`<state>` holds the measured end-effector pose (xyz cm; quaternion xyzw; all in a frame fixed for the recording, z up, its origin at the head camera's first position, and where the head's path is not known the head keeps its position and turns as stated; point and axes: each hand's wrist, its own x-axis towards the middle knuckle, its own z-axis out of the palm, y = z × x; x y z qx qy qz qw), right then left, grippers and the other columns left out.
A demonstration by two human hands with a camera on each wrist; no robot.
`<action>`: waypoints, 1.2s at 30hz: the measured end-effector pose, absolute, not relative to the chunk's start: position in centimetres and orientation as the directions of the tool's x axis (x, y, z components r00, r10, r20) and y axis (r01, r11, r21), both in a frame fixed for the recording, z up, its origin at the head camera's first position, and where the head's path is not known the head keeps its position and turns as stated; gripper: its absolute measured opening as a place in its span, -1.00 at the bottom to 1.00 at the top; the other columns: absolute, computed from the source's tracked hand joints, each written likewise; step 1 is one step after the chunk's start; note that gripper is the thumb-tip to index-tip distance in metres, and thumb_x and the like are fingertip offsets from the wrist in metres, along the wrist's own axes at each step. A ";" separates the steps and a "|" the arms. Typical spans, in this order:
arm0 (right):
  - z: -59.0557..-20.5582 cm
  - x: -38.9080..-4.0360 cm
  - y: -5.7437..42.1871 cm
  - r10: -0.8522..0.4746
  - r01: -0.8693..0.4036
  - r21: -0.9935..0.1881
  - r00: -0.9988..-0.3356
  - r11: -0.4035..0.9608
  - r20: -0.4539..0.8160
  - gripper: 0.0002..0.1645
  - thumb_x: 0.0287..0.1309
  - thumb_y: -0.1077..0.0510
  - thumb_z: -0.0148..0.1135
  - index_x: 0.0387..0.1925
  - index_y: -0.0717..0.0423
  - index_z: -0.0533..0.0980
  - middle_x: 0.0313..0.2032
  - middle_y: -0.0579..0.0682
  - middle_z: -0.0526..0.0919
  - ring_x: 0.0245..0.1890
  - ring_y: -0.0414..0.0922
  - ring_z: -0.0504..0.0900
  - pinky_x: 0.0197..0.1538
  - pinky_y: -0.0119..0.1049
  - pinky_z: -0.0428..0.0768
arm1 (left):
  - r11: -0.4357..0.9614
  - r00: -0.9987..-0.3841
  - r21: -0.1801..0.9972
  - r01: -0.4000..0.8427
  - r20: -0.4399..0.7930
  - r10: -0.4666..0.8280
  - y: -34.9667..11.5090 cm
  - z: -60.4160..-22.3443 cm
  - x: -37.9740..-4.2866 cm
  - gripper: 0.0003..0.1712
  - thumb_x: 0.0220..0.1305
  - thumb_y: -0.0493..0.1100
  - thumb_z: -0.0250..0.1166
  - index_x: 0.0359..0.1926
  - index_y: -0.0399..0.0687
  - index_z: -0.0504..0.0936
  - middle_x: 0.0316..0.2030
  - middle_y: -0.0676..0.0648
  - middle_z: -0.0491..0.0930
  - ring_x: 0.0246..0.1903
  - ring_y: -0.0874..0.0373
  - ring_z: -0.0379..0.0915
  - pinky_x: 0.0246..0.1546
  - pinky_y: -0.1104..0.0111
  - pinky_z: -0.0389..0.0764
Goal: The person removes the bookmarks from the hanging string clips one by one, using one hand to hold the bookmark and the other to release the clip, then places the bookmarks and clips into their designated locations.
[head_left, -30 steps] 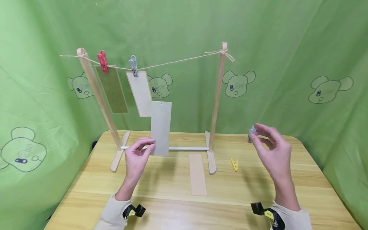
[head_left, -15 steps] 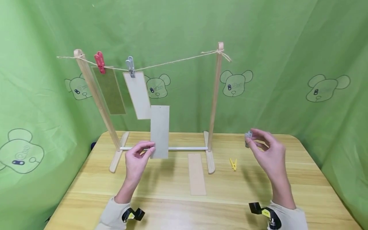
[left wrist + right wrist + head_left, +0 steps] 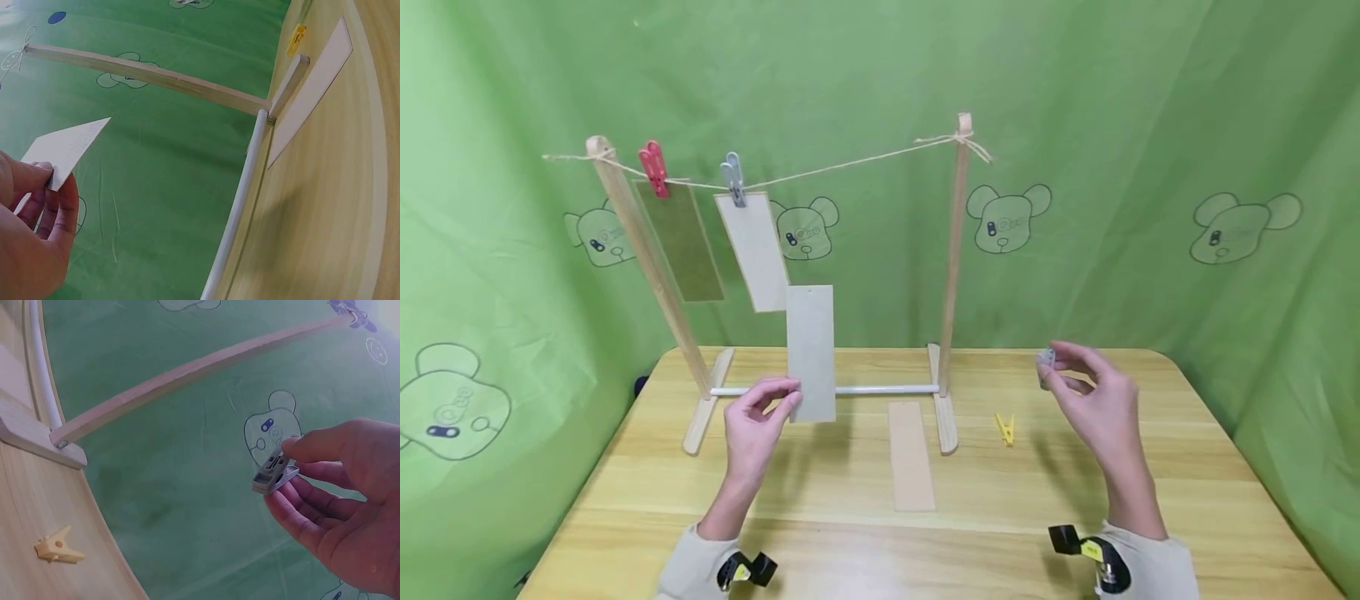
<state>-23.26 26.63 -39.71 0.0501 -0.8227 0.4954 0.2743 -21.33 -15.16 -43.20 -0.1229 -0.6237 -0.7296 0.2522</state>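
Observation:
Between thumb and fingers, my left hand [image 3: 754, 425] pinches the lower left edge of a grey rectangular card [image 3: 811, 350], held upright in the air before the rack. My right hand [image 3: 1097, 404] grips a grey clothespin [image 3: 275, 469] above the table's right side. From the string [image 3: 850, 167] hang a dark olive card [image 3: 683, 242] under a red clothespin [image 3: 654, 169] and a white card [image 3: 752, 250] under another grey clothespin [image 3: 733, 179]. The grey card's top overlaps the white card's lower corner in the head view.
Wooden posts [image 3: 955, 267] carry the string, with a white crossbar [image 3: 887, 389] low between them. A beige card [image 3: 912, 457] lies flat near the right foot. Right of it is a yellow clothespin [image 3: 1005, 429]. Green curtain [image 3: 880, 75] encloses the table [image 3: 985, 533].
My left hand has lowered slightly with the grey card. The right hand has come a little down and left, still holding its clothespin. The head view has shifted slightly.

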 end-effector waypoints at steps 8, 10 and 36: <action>-40.4 -23.9 27.5 0.115 -0.334 -0.751 -0.872 0.570 0.475 -0.61 0.27 0.22 0.41 0.09 0.31 0.62 -0.13 0.22 0.72 -0.16 -0.41 0.60 -0.12 -0.69 0.61 | -0.099 -0.858 0.870 0.483 0.448 -0.252 -14.9 -43.8 -21.1 -0.77 0.12 -0.63 0.38 -0.15 -0.61 0.65 -0.19 -0.19 0.71 -0.17 0.14 0.69 -0.09 0.39 0.75; -40.7 -24.2 27.7 0.107 -0.323 -0.743 -0.878 0.586 0.466 -0.62 0.27 0.21 0.41 0.07 0.31 0.62 -0.15 0.21 0.72 -0.17 -0.39 0.60 -0.14 -0.71 0.61 | -0.097 -0.866 0.877 0.470 0.436 -0.246 -14.9 -44.0 -21.1 -0.76 0.12 -0.62 0.39 -0.15 -0.61 0.65 -0.18 -0.20 0.72 -0.18 0.14 0.69 -0.09 0.39 0.75; -44.3 -24.6 30.3 0.057 -0.131 -0.703 -0.970 0.699 0.237 -0.54 0.30 0.14 0.39 0.09 0.39 0.57 -0.17 0.23 0.71 -0.11 0.17 0.69 -0.25 -0.47 0.64 | 0.024 -0.943 0.948 0.317 0.318 -0.098 -13.5 -46.8 -21.2 -0.77 0.10 -0.59 0.42 -0.18 -0.45 0.71 -0.18 -0.41 0.70 -0.32 0.18 0.68 -0.32 0.49 0.74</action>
